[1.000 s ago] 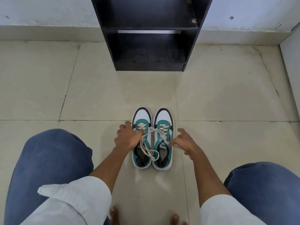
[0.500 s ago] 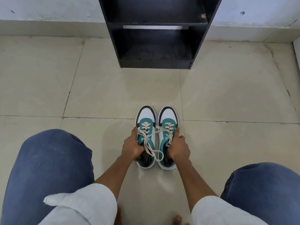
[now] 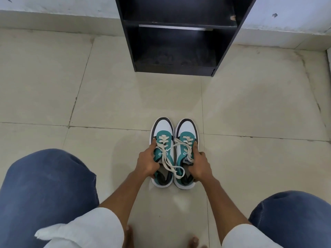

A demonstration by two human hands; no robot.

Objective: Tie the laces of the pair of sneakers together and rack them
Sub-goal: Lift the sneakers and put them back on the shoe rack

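Note:
Two white, teal and black sneakers stand side by side on the tiled floor, toes pointing away from me. My left hand [image 3: 147,162] grips the outer side of the left sneaker [image 3: 163,129]. My right hand [image 3: 199,164] grips the outer side of the right sneaker [image 3: 186,130]. Cream laces [image 3: 170,158] cross from one shoe to the other and hang in a loop over the heels. Straight ahead a black shoe rack [image 3: 179,68] stands against the wall, its bottom shelf open and dark.
My knees in blue jeans frame the view, left knee [image 3: 46,185] and right knee [image 3: 293,215]. My bare toes [image 3: 128,235] show at the bottom edge. A low white wall ledge [image 3: 53,17] runs behind the rack. Beige floor tiles [image 3: 250,108] lie between shoes and rack.
Both hands left the laces and closed on the outer sides of the sneakers. The view has tilted slightly, and the shoes stay on the floor.

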